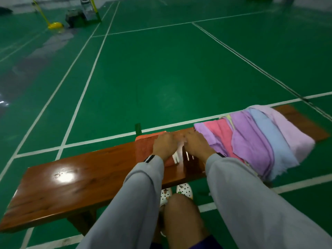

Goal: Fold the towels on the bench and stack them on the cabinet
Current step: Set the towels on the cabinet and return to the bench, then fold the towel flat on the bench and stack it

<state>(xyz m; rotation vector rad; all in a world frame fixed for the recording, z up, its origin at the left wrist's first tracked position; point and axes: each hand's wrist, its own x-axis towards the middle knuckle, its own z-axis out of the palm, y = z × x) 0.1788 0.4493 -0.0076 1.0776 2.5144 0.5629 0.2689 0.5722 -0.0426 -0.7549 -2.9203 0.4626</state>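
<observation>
A folded orange-red towel (144, 150) lies on the long brown wooden bench (75, 180), near its middle. My left hand (164, 146) rests palm down on the towel's right part. Just beside it, my right hand (197, 143) lies palm down on the bare bench, touching the left edge of a loose pile of towels (255, 139) in purple, pink, blue and pale pink. Both hands are motion-blurred, and their fingers look stretched forward. The pile drapes over the bench's front edge. The cabinet is out of view.
The bench stands on a green court floor (161, 78) with white lines. My bare knee (181, 218) and white spotted shoes (184, 190) sit below the bench's front edge. A yellow net-post base (55, 25) and dark equipment stand far off at the upper left.
</observation>
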